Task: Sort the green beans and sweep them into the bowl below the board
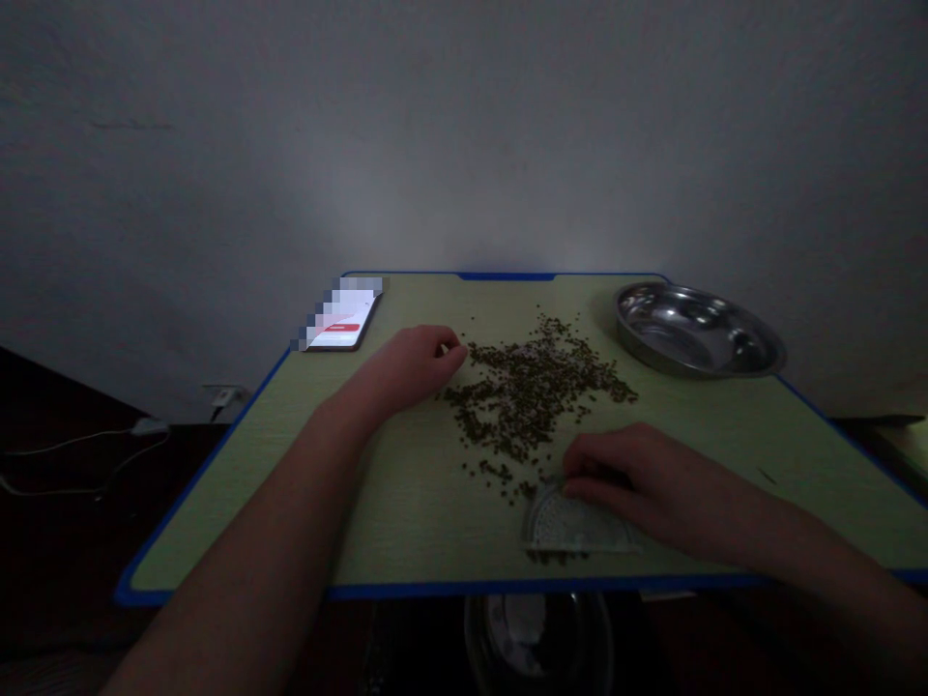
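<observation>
A spread of small dark green beans [533, 391] lies in the middle of a pale green table [290, 454] with a blue rim. My left hand [410, 367] rests at the left edge of the beans, fingers curled and pinched together at the tips. My right hand [638, 478] lies near the front of the pile, its fingers closed on the upper edge of a clear plastic half-round protractor [572, 527] that lies flat on the table. What the left fingertips hold, if anything, is too small to see.
A shiny steel bowl [700, 329] stands at the back right of the table. A phone [340, 319] with a lit screen lies at the back left. Below the front edge is a round container [536, 638]. Cables and a plug [145, 430] lie on the dark floor, left.
</observation>
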Available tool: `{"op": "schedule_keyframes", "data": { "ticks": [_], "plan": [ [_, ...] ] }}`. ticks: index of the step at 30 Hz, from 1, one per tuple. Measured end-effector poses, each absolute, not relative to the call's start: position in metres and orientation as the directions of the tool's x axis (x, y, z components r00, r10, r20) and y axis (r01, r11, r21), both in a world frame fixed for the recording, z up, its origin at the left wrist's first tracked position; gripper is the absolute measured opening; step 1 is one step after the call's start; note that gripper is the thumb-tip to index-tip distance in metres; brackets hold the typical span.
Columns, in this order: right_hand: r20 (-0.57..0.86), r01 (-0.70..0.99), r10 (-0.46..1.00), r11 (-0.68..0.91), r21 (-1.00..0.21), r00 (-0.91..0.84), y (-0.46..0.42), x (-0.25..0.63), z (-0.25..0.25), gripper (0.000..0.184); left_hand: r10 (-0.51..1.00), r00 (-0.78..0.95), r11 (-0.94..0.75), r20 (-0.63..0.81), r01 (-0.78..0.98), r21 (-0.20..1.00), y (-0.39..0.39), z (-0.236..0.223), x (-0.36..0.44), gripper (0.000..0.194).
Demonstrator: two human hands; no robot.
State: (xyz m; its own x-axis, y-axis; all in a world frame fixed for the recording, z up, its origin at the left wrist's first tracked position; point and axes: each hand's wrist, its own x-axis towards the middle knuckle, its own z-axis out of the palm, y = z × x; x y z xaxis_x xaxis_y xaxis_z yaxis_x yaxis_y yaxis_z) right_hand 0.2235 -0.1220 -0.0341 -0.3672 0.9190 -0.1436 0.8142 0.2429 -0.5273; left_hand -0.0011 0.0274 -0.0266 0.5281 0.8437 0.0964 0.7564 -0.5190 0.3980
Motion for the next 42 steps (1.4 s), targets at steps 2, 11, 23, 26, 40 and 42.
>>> {"op": "schedule_keyframes", "data": {
  "ticks": [2, 11, 23, 26, 40, 42],
  "plan": [
    [-0.145, 0.807, 0.913, 0.253, -0.534, -0.382, -0.1243, 0.2221, -0.0345, 0.021, 0.842, 0.531, -0.522, 0.096, 0.755, 0.397, 0.0273, -0.0269, -0.0006, 0.031],
    [-0.17, 0.796, 0.898, 0.257, -0.548, -0.407, -0.1298, 0.2192, -0.0333, 0.021, 0.845, 0.527, -0.515, 0.086, 0.76, 0.397, 0.0256, -0.0246, -0.0001, 0.032],
    [-0.174, 0.769, 0.873, 0.287, -0.572, -0.456, -0.1253, 0.2176, -0.0316, 0.02, 0.842, 0.531, -0.521, 0.092, 0.759, 0.39, 0.0258, -0.0254, 0.0, 0.032],
    [-0.18, 0.758, 0.864, 0.29, -0.585, -0.47, -0.1248, 0.2184, -0.0316, 0.019, 0.844, 0.53, -0.518, 0.085, 0.762, 0.389, 0.0261, -0.0256, 0.0001, 0.032],
    [-0.201, 0.716, 0.857, 0.243, -0.654, -0.474, -0.1268, 0.2188, -0.0276, 0.02, 0.841, 0.537, -0.516, 0.064, 0.761, 0.393, 0.0255, -0.025, -0.0006, 0.033],
    [-0.197, 0.716, 0.859, 0.243, -0.655, -0.473, -0.1269, 0.2187, -0.0275, 0.019, 0.839, 0.54, -0.52, 0.068, 0.76, 0.389, 0.0253, -0.0246, -0.0005, 0.033]
  ]
}}
